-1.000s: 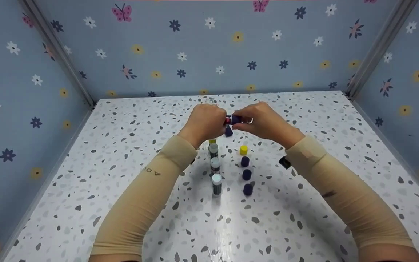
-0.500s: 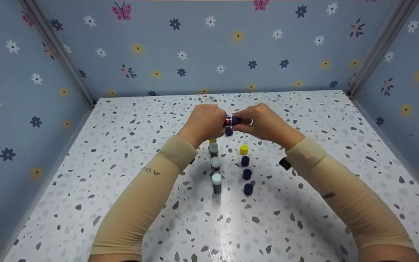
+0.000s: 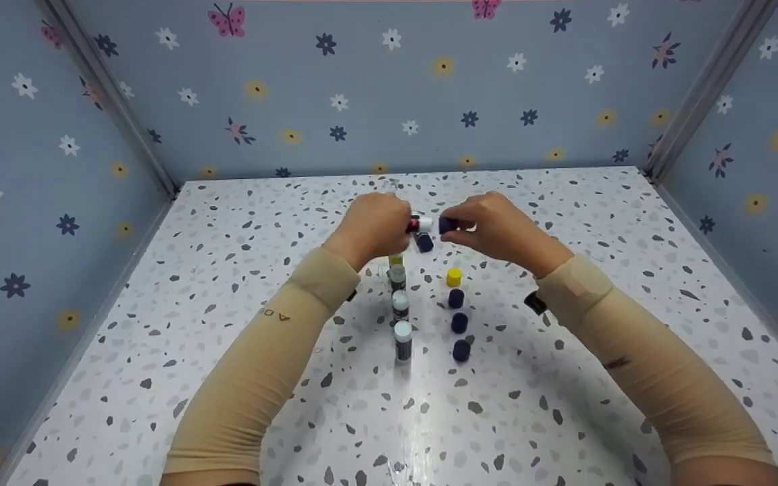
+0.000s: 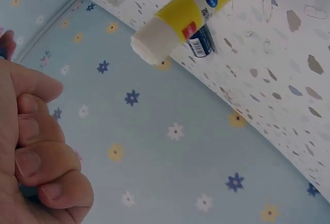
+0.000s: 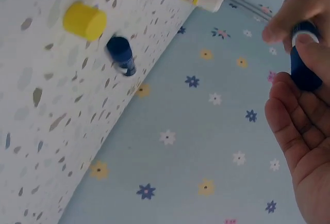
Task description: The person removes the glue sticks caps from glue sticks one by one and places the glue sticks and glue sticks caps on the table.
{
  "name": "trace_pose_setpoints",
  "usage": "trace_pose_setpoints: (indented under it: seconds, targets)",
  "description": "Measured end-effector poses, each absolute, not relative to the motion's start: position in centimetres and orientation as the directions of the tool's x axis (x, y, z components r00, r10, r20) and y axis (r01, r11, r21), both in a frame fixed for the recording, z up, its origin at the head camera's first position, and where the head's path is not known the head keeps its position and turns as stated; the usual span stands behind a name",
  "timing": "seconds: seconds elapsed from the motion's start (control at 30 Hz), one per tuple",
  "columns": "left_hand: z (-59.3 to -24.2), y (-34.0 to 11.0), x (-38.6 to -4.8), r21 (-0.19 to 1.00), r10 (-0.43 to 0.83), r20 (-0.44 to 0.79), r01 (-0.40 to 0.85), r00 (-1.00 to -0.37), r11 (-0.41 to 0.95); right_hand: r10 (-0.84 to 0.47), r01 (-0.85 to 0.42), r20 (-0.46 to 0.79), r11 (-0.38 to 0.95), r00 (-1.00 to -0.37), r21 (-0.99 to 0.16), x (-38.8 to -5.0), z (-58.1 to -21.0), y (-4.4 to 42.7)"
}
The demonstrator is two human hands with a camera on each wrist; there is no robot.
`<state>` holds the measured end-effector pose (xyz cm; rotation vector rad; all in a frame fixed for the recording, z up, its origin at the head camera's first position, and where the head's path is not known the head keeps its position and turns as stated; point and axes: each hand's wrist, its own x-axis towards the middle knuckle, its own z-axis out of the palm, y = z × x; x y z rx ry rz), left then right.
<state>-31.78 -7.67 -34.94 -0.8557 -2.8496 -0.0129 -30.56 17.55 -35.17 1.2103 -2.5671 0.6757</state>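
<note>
Pulled apart since the earlier frame, the dark cap (image 3: 448, 225) sits at three o'clock of the glue stick (image 3: 420, 225), whose white top now shows; the left hand (image 3: 374, 226) has shifted slightly toward nine o'clock. Its fingers curl round the stick, while the right hand (image 3: 494, 224) pinches the cap. Toward six o'clock on the speckled table (image 3: 531, 391) stand three dark uncapped sticks (image 3: 403, 345) and one yellow stick (image 4: 191, 15); toward five, three loose blue caps (image 3: 459, 323) and one yellow cap (image 3: 454, 277). One dark blue stick (image 3: 425, 243) is near the glue stick, at six
</note>
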Motion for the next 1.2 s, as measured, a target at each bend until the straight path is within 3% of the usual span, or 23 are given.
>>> trace_pose_setpoints:
  seconds: [0.2,0.87,1.03,1.2]
  targets:
    - [-35.2,-12.4,-32.4,-0.044,0.433,0.179,0.432,-0.884,0.901,-0.566,-0.668,0.360,0.672,-0.742,-0.321,-31.2,-35.6,21.5]
    - [-36.4,-12.0,-32.8,-0.040,0.433,0.226,0.436,-0.872,0.899,-0.572,-0.640,0.288,0.682,-0.768,-0.354,-31.8,-35.9,20.6]
    - [-36.8,-12.3,-33.2,0.024,0.388,0.231,0.404,-0.892,0.915,-0.567,-0.618,0.247,0.713,-0.786,-0.332,-32.2,-36.1,20.3]
    - [-37.2,-12.4,-33.5,0.195,0.307,0.211,0.348,-0.928,0.917,-0.553,-0.585,0.192,0.745,-0.811,-0.321,-32.5,-36.2,19.8]
